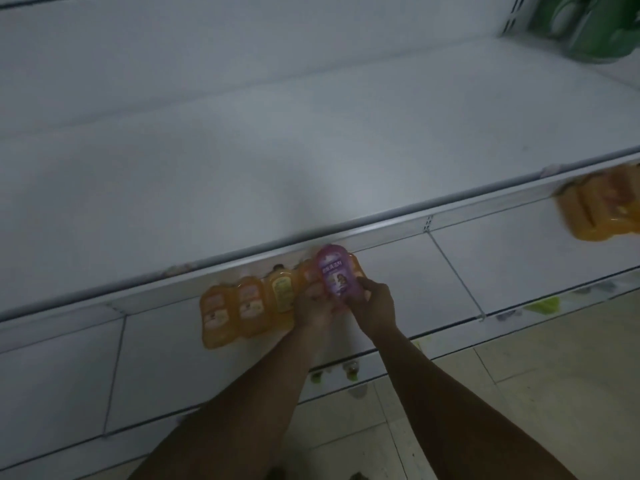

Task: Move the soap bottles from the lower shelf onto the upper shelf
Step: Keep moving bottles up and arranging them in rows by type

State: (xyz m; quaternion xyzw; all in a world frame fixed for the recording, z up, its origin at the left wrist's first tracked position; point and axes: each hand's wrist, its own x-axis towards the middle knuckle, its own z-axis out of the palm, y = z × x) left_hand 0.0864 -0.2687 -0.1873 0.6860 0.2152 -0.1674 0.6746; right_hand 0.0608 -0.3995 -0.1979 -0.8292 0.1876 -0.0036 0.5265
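Observation:
A purple soap bottle (335, 271) stands out in front of a row of orange soap bottles (242, 306) on the lower shelf (519, 271), just under the lip of the upper shelf (277, 174). My right hand (375, 303) grips the purple bottle from its right side. My left hand (313, 306) holds it from the lower left, fingers curled against it and against the orange bottle behind. The purple bottle's base is hidden by my hands. The upper shelf surface is white and bare in the middle.
More orange bottles (602, 206) stand on the lower shelf at the far right. Green packages (585, 26) sit at the upper shelf's back right corner. Shelf-edge labels (540, 304) line the lower shelf front. Tiled floor (519, 393) lies below.

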